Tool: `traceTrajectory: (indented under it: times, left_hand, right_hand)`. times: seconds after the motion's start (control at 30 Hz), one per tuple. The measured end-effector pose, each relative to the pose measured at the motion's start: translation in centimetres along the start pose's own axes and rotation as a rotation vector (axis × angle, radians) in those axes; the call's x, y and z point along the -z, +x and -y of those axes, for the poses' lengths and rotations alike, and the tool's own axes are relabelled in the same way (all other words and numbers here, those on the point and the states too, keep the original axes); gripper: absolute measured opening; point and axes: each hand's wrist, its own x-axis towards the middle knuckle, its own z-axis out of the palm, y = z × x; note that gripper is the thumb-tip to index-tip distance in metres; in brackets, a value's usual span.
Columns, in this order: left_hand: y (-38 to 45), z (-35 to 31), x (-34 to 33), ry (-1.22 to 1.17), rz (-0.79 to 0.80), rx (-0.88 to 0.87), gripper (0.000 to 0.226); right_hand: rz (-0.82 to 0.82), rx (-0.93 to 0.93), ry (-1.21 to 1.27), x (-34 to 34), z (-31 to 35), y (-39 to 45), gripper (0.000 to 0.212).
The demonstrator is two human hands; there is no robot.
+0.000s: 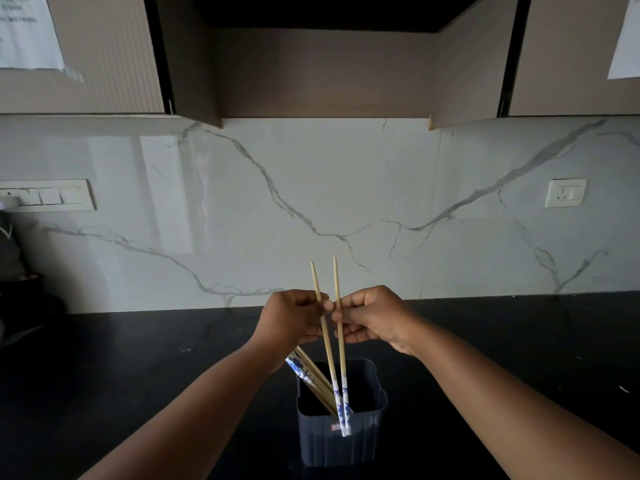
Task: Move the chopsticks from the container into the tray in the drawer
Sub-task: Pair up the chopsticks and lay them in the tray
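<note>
A dark blue square container point(341, 441) stands on the black counter near the bottom middle. Several wooden chopsticks point(311, 377) with blue-and-white patterned ends lean inside it toward its left rim. Above it, my left hand point(291, 318) pinches one chopstick point(327, 351) and my right hand point(372, 315) pinches another point(341, 341). Both sticks point up, thin tips toward the wall, with their patterned ends hanging in front of the container. The two hands nearly touch at the fingertips. No drawer or tray is in view.
The black counter point(138, 368) runs wide to both sides under a white marble backsplash. A switch panel point(48, 195) is at the left, a socket point(565, 192) at the right. Dark objects point(20, 299) stand at the far left edge. Cabinets hang overhead.
</note>
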Motion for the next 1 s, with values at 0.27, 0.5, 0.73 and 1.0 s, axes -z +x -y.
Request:
traceTrajectory:
  times: [0.27,0.5,0.73,1.0]
  left_hand:
    - [0.5,0.6,-0.4,0.008,0.025,0.06,0.01]
    - [0.6,1.2,-0.4,0.037,0.101,0.125,0.012]
    - [0.6,1.3,-0.9,-0.02,-0.01,0.029,0.008]
    - [-0.3,2.8,-1.0,-0.24,-0.065,0.044,0.015]
  right_hand:
    - [-0.015,0.033,-0.044,-1.2,-0.9,0.2,0.009]
    - [-0.01,-0.035,-0.043,-1.3,-1.7,-0.4,0.012]
    - [-0.062,-0.043,0.095,-1.8,-1.7,-0.8,0.018]
    - [-0.026,-0.059,0.076,-1.7,-2.8,-2.2,0.017]
